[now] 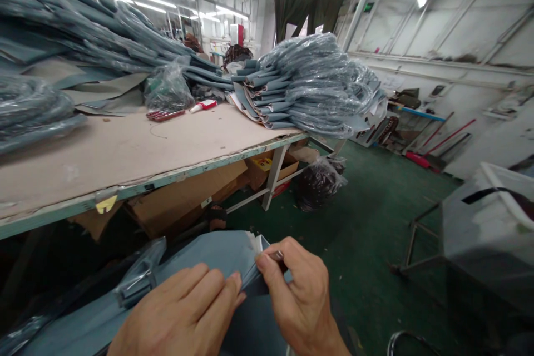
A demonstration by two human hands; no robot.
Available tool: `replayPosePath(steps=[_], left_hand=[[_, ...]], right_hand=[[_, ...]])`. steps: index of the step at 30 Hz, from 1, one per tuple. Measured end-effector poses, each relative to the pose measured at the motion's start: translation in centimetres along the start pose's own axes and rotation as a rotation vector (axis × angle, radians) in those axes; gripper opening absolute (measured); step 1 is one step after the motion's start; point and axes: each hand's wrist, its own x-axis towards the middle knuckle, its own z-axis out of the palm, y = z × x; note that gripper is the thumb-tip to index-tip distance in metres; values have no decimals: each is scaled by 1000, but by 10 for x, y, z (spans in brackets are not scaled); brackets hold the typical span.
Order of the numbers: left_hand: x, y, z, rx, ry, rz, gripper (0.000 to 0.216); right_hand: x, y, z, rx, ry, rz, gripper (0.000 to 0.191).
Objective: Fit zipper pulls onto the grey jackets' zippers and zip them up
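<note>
Beside table, curled hands gripping blue material, tool

Left hand: cut off by the bottom edge near the wrist; the undersides of its fingers are out of sight.
Right hand: forearm cut off below; palm turned out of sight.
Small rod: mostly hidden in the right hand's pinch; cannot tell what tool it is.
Blue-grey sheet: partly covered by both hands, and runs out at the bottom edge.
Table: left end cut off.
Red-and-white tube: lettering too small to read.
Clear plastic bag: green contents blurred through the film.
White bin: right side cut off.
Green sign: too small to read.
</note>
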Motion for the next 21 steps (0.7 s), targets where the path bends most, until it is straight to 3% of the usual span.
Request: replayPosePath(steps=[13,21], left_hand=[[-9,4,4,-18,-46,-52,30],[-11,2,0,-11,76,-106,21]], right_hand=[[-3,1,3,-42,18,13,21],[-1,-4,-4,-95,68,-254,10]])
